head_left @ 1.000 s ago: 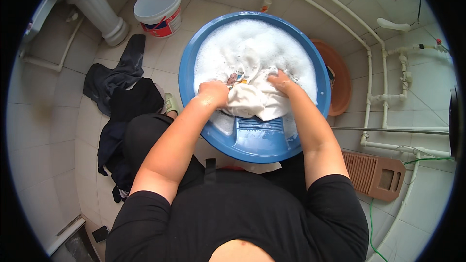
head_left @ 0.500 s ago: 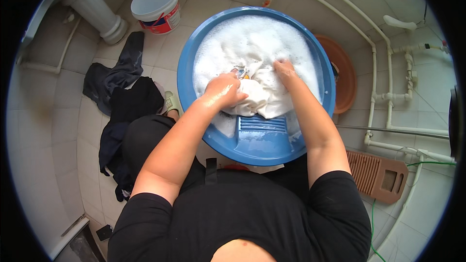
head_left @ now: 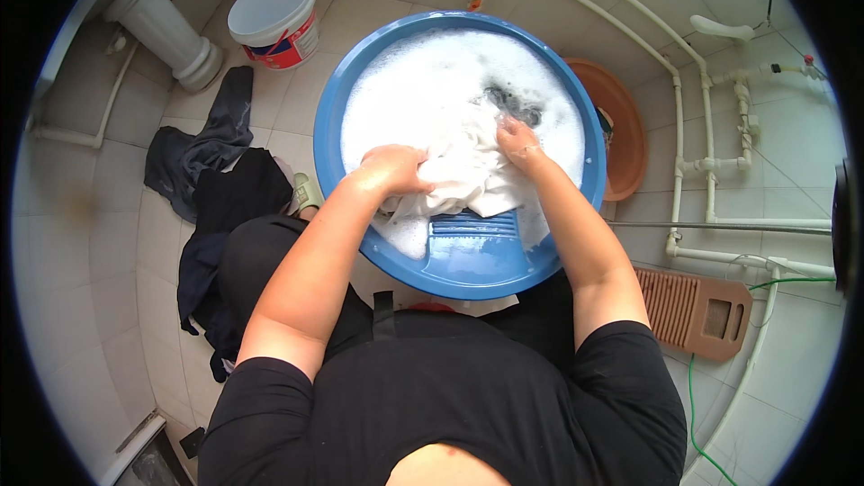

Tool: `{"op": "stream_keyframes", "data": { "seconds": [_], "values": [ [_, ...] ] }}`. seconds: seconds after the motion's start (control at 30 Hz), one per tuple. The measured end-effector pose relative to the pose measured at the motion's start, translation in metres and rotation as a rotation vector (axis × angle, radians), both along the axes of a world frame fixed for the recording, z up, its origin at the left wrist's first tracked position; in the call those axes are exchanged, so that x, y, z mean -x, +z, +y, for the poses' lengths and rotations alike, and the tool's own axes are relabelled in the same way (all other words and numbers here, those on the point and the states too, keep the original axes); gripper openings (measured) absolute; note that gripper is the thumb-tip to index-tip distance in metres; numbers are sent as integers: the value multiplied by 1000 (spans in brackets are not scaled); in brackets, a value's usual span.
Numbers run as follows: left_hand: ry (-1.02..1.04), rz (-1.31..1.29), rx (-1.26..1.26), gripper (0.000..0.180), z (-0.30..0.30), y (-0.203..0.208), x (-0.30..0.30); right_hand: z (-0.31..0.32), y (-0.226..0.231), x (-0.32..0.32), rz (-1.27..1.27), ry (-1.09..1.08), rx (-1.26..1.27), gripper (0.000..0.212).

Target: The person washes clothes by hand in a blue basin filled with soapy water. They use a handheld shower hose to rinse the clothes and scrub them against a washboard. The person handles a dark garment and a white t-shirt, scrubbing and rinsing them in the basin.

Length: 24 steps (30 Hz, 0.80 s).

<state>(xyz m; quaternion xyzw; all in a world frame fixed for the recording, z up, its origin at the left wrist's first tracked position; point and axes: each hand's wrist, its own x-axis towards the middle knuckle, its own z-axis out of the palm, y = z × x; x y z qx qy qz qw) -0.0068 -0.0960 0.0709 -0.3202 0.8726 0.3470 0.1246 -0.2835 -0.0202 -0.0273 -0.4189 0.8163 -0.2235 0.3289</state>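
Note:
A round blue basin (head_left: pixel 324 139) full of white suds stands in front of me, with a ridged washboard (head_left: pixel 474 228) moulded into its near side. Bunched wet white cloth (head_left: pixel 472 171) lies in the foam, its near edge over the top of the ridges. My left hand (head_left: pixel 393 168) is closed on the cloth's left side, thumb toward the middle, other fingertips hidden. On the right side, my right hand (head_left: pixel 520 141) grips a fold with bent fingers. Just beyond it a dark patch (head_left: pixel 515 106) shows through the suds; I cannot tell whether it is fabric or water.
Dark clothes (head_left: pixel 238 193) lie on the tiled floor at left, near a white bucket (head_left: pixel 273 13) and a white column (head_left: pixel 166 31). An orange-brown basin (head_left: pixel 630 139) sits behind the blue one. At right are a brown washboard (head_left: pixel 693 313), white pipes (head_left: pixel 711 126) and a green hose (head_left: pixel 691 414).
The white cloth has been gathered and turned, so its coloured print no longer shows. Both hands have shifted slightly on it. A dark patch has appeared in the suds beyond my right hand.

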Motion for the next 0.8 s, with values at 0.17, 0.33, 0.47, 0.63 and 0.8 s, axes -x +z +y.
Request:
{"op": "stream_keyframes", "data": {
  "seconds": [0.17,0.33,0.47,0.63,0.8],
  "values": [
    [-71,-46,-45,53,-2,12,7,19,63,-30,-616,-129,294,12],
    [212,615,533,43,7,-54,19,54,92,-27,-559,19,171,23],
    [218,182,187,38,10,-29,17,59,114,-6,25,43,-21,32],
    [-29,311,160,23,32,12,17,65,103,1,480,151,-25,52],
    [-562,125,5,17,89,52,17,58,71,-24,240,147,88,60]
  ]
}}
